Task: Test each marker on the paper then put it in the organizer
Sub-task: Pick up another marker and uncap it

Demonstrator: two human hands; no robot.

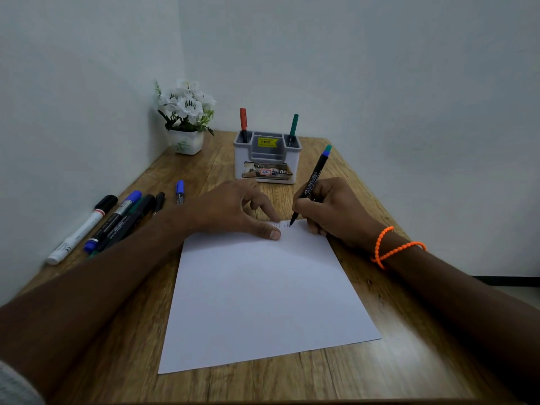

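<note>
- A wooden table stands in a pale-walled corner, with a potted white flower at the back.
- The paper lies mid-table; the left hand pins its far edge, fingers spread flat and holding nothing.
- The organizer, beyond the paper, already holds a red and a green marker.
- Untested markers lie together on the left.
- The right hand has its grip closed around a black marker, tip touching the paper's far edge. Judgement: keep light pressure and short strokes, and hold the sheet pinned.
</note>
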